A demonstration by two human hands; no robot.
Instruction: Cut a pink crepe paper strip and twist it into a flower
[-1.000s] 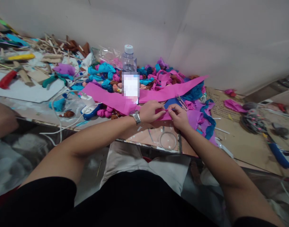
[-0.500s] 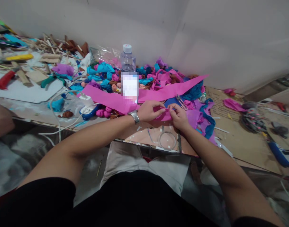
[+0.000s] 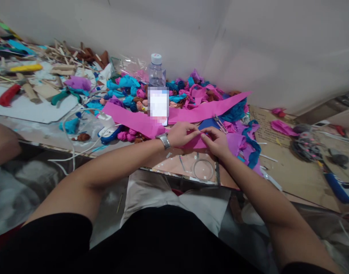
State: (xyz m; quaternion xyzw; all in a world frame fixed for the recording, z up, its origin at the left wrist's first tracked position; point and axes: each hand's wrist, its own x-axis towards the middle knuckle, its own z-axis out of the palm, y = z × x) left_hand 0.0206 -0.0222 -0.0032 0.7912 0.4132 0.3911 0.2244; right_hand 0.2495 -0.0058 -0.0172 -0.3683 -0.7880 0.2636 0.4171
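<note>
A long pink paper strip (image 3: 128, 117) bends in a V across the low table, its other arm running up to the right. My left hand (image 3: 180, 135), with a metal watch on the wrist, pinches the strip at the bend. My right hand (image 3: 217, 140) pinches the same strip just right of it, the fingertips of both hands almost touching. Both hands are closed on the paper.
A plastic water bottle (image 3: 156, 70) stands behind the hands, amid a heap of pink and blue paper scraps (image 3: 191, 89). Scissors (image 3: 219, 123) lie just right of my hands. Wooden sticks and tools (image 3: 34, 68) litter the far left. A white cable (image 3: 77, 144) loops at left. Another person's arm (image 3: 1, 142) shows at the left edge.
My right hand has shifted slightly lower and closer to the left hand; both keep working the fold of the pink strip.
</note>
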